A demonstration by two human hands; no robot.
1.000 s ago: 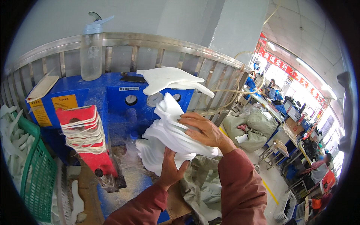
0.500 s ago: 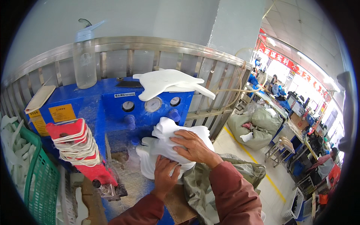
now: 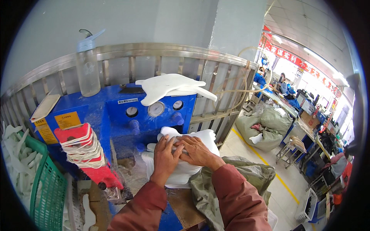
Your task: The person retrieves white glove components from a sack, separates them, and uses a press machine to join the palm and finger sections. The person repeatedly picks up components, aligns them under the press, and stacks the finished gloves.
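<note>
A stack of white, curved-edge cut sheets, foam-like in look, [image 3: 207,139] lies at the front of the blue machine [image 3: 92,109]. My left hand [image 3: 166,159] lies on top of it, fingers pointing away from me and slightly bent. Beside it, touching at the fingers, my right hand [image 3: 198,152] rests on the same stack from the right, its fingers stretched across the top. Both palms face down, and the surface beneath them is hidden. More white cut pieces [image 3: 169,85] lie on top of the machine, above its gauges [image 3: 156,109].
A red arm wound with white cord [image 3: 86,150] stands left of the stack. Far left, a green basket [image 3: 48,192] holds white pieces. A clear bottle [image 3: 88,69] stands on the machine. Right of the stack lies a grey-green sack [image 3: 246,169]; a metal railing [image 3: 154,50] runs behind.
My left hand has moved up and forward from the stack's near edge onto its top, beside my right hand. The right hand stays on the stack. The view has shifted slightly.
</note>
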